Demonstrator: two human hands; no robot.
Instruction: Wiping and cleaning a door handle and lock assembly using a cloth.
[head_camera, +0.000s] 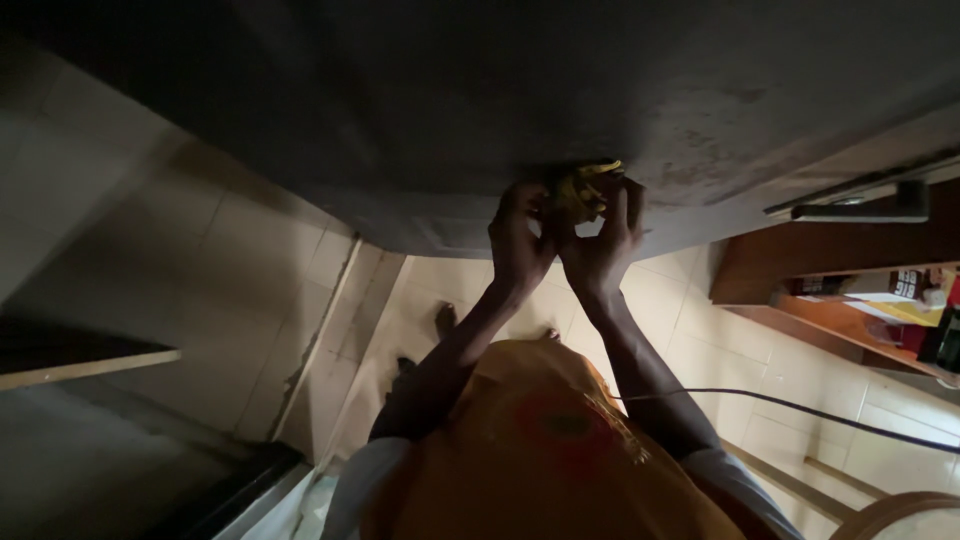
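My left hand (520, 238) and my right hand (606, 240) are raised together in front of me, both closed around a crumpled yellow cloth-like thing (585, 188). The wad is pressed at the lower edge of a large dark grey panel (450, 110), which looks like a door. My fingers hide much of the yellow thing. Both forearms stretch out from my yellow shirt (540, 450). The light is dim.
A metal lever handle (860, 212) sticks out at the panel's right edge. Wooden shelves (850, 290) with small items stand at right. A black cable (800, 405) crosses the pale tiled floor (700, 330). My feet (446, 320) show below. A dark ledge (80, 360) is at left.
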